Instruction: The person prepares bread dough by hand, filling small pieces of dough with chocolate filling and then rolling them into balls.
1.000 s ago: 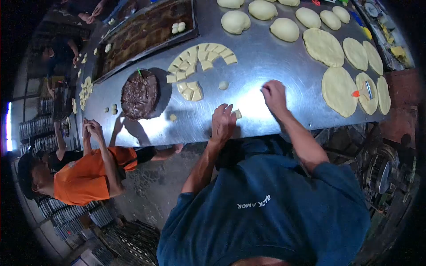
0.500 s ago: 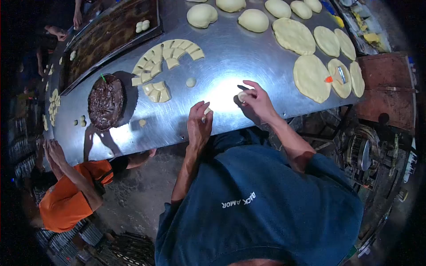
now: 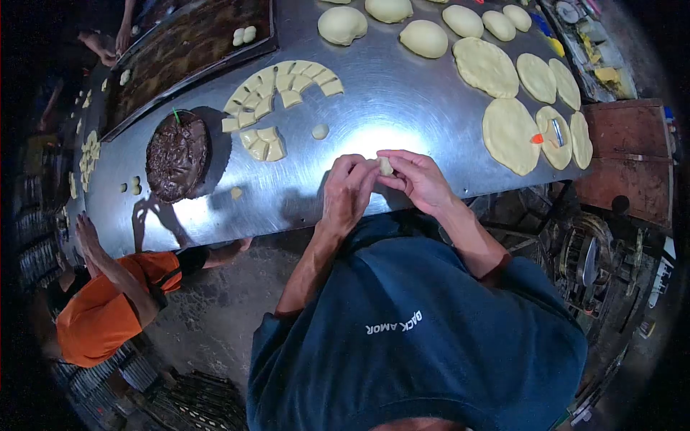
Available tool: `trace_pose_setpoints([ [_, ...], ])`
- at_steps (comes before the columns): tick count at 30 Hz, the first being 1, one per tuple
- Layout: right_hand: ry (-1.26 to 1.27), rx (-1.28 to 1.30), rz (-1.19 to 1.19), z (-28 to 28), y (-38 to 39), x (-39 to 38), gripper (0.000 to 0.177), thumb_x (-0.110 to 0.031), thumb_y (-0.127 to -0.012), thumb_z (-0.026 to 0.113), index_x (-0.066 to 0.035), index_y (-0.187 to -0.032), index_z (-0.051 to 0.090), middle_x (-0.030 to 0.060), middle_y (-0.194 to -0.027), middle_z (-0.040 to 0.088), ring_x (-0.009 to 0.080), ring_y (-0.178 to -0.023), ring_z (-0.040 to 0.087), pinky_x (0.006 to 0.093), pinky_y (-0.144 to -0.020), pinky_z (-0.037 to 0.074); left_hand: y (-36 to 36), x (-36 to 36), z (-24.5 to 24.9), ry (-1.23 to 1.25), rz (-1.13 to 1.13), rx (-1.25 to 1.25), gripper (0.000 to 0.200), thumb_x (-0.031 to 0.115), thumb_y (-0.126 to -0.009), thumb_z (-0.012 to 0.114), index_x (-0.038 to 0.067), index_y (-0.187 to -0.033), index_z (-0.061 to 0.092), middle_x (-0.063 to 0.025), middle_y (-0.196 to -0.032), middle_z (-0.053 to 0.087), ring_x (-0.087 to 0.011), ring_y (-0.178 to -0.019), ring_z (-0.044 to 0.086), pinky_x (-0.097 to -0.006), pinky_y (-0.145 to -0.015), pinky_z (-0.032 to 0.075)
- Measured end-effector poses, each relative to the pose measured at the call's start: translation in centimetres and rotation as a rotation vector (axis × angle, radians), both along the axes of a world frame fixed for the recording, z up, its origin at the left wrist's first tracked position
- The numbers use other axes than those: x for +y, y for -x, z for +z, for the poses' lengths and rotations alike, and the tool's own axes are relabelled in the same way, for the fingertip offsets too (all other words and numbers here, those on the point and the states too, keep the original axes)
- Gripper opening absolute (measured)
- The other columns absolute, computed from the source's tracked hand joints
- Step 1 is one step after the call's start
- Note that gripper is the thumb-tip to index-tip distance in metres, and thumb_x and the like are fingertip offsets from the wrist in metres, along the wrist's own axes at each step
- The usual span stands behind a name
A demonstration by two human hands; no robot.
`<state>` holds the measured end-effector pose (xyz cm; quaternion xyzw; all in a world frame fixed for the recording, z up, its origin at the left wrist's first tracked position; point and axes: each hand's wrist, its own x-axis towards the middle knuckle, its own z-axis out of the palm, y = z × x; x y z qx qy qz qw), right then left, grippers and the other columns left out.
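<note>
The small piece of dough [image 3: 386,167] sits just above the near edge of the counter [image 3: 402,122], held between the two hands where their fingertips meet. The left hand [image 3: 347,188] curls its fingers in from one side and the right hand [image 3: 420,179] closes from the other, so each grip is pinching the same pale lump, with the thumbs and forefingers pressed against it. The steel counter beneath shines brightly just beyond the hands. A little farther out lies a lone dough ball [image 3: 320,131], and beyond it an arc of cut dough squares [image 3: 284,82] lying edge to edge, with a few more stacked just below the arc. To the left of those stands a round dark brown mass [image 3: 177,154] with a green stick [image 3: 175,115] poking from its far rim, and a small dough scrap [image 3: 236,192] lies near it. On the right side of the counter are flattened dough rounds [image 3: 510,135], one of them bearing a cutter [image 3: 550,133] with an orange end. Plump dough mounds [image 3: 424,38] line the far side. A long dark tray [image 3: 187,50] holds two pale pieces at the far left. A person in an orange shirt [image 3: 108,309] stands at the left end of the counter, one hand [image 3: 86,233] raised near its edge.
</note>
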<state>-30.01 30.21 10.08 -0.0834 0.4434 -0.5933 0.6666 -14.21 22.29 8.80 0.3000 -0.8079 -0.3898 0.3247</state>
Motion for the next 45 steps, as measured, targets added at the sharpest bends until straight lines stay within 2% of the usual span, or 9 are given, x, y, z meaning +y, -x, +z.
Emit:
trace_pose_setpoints([
  [20, 0.192, -0.06, -0.186, 0.0, -3.0, -0.8, 0.02, 0.0, -0.087, 0.061, 0.0, -0.106, 0.055, 0.0109, -0.104, 0.062, 0.0175, -0.096, 0.062, 0.0298, -0.088, 0.051, -0.2, 1.3, 1.9, -0.21, 0.27, 0.084, 0.015, 0.007, -0.087, 0.065, 0.0, -0.101, 0.066, -0.0109, -0.088, 0.065, -0.016, -0.077, 0.064, -0.0273, -0.068, 0.052],
  [24, 0.261, 0.295, -0.148, -2.4, -2.1, -1.4, 0.014, -0.003, -0.085, 0.064, -0.003, -0.099, 0.06, 0.0095, -0.104, 0.061, 0.0191, -0.09, 0.062, 0.0299, -0.081, 0.051, -1.7, -0.6, -1.7, -0.782, 0.15, 0.184, 0.026, 0.012, -0.087, 0.066, -0.003, -0.107, 0.062, -0.0135, -0.093, 0.067, -0.0171, -0.083, 0.064, -0.0279, -0.072, 0.051],
  [26, 0.357, 1.508, 0.044, -4.5, -0.3, -0.3, 0.007, -0.004, -0.082, 0.066, -0.005, -0.088, 0.064, 0.0084, -0.101, 0.06, 0.0254, -0.09, 0.061, 0.0349, -0.079, 0.05, -3.4, -1.5, -3.8, -0.406, 0.373, -0.142, 0.025, 0.014, -0.085, 0.067, -0.002, -0.103, 0.064, -0.0193, -0.088, 0.066, -0.0281, -0.079, 0.065, -0.0361, -0.07, 0.052],
  [30, 0.442, 1.906, 0.18, -10.2, 6.1, 2.6, 0.012, -0.016, -0.075, 0.07, -0.009, -0.084, 0.066, 0.0084, -0.096, 0.059, 0.0277, -0.089, 0.055, 0.0412, -0.078, 0.042, -6.6, -0.9, -10.7, 0.306, 0.313, -0.247, 0.032, 0.016, -0.078, 0.071, -0.001, -0.104, 0.064, -0.0186, -0.087, 0.06, -0.0357, -0.079, 0.058, -0.0445, -0.068, 0.048],
  [33, 0.368, 1.879, -0.145, -11.0, 3.5, -3.7, 0.01, -0.014, -0.077, 0.068, -0.005, -0.081, 0.063, 0.011, -0.094, 0.06, 0.0311, -0.09, 0.055, 0.0428, -0.076, 0.042, -4.4, 0.8, -8.1, 0.302, 0.238, -0.33, 0.022, 0.013, -0.076, 0.071, -0.001, -0.091, 0.061, -0.018, -0.089, 0.059, -0.0366, -0.08, 0.057, -0.0451, -0.07, 0.047],
  [36, 0.617, 1.673, 0.074, -12.0, 0.6, -2.6, 0.008, -0.007, -0.081, 0.063, -0.004, -0.088, 0.064, 0.0132, -0.093, 0.06, 0.0318, -0.095, 0.056, 0.0429, -0.086, 0.043, -4.3, 0.6, -7.1, 0.219, 0.148, -0.362, 0.015, 0.011, -0.081, 0.066, 0.0, -0.088, 0.058, -0.0172, -0.09, 0.062, -0.0327, -0.079, 0.059, -0.0438, -0.069, 0.049],
  [38, 0.562, 1.561, 0.215, -12.5, 2.5, 0.6, 0.008, -0.003, -0.083, 0.059, -0.003, -0.089, 0.064, 0.0139, -0.091, 0.06, 0.0318, -0.094, 0.056, 0.0427, -0.084, 0.044, -6.0, 0.3, -5.8, -0.406, 0.3, -0.364, 0.025, 0.019, -0.087, 0.062, -0.003, -0.097, 0.056, -0.0133, -0.086, 0.06, -0.0262, -0.079, 0.06, -0.0355, -0.071, 0.049],
  [39, 0.504, 1.684, 0.181, -12.4, 4.0, 0.5, 0.006, -0.005, -0.083, 0.06, -0.003, -0.088, 0.064, 0.0139, -0.091, 0.06, 0.0316, -0.092, 0.056, 0.0428, -0.082, 0.044, -7.7, 0.4, -8.6, -0.773, 0.407, 0.371, 0.034, 0.021, -0.091, 0.06, -0.003, -0.114, 0.052, -0.0069, -0.085, 0.06, -0.0176, -0.077, 0.059, -0.0292, -0.068, 0.048],
  [45, 0.354, 1.587, -0.021, -10.4, -0.8, -4.2, 0.009, -0.005, -0.082, 0.059, -0.004, -0.091, 0.062, 0.0162, -0.094, 0.061, 0.035, -0.098, 0.056, 0.0463, -0.091, 0.041, -12.7, -3.7, -8.6, -0.57, 0.54, 0.32, 0.043, 0.017, -0.091, 0.053, 0.005, -0.132, 0.046, -0.0089, -0.095, 0.059, -0.0194, -0.085, 0.058, -0.0352, -0.067, 0.05],
])
